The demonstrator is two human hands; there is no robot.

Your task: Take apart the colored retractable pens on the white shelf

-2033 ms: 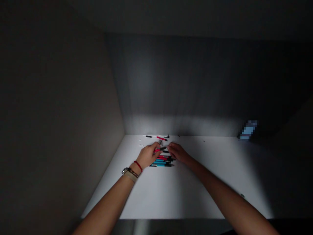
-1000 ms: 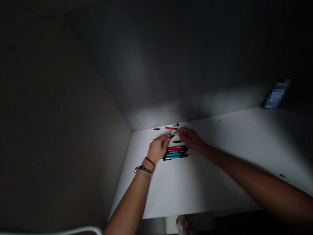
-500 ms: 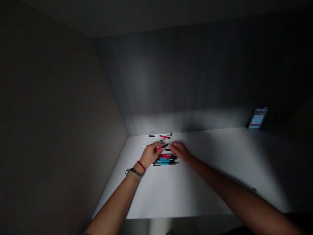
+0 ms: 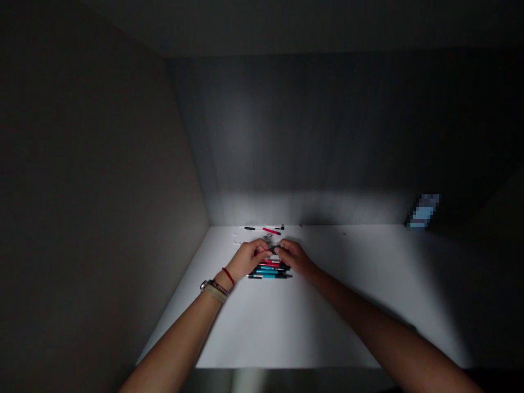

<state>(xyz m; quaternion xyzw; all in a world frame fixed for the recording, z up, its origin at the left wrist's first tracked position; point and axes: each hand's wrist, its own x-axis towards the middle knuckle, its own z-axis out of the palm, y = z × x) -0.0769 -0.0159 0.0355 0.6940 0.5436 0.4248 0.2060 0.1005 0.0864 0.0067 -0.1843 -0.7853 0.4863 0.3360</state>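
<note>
Right hand [image 4: 295, 256]: moved closer to left hand [image 4: 247, 258], pinching black end
Left hand: clamped on red-black pen [image 4: 273, 250]
Pen row [image 4: 269, 277]: red, blue, just below left hand, on bench [image 4: 262, 327]

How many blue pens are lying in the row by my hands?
3 visible: the near pen, the middle pen just beyond it, and the far pen beside the red pens. The hands may hide others.

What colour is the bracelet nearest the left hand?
The bracelet is red, clearest in the head view.
</note>
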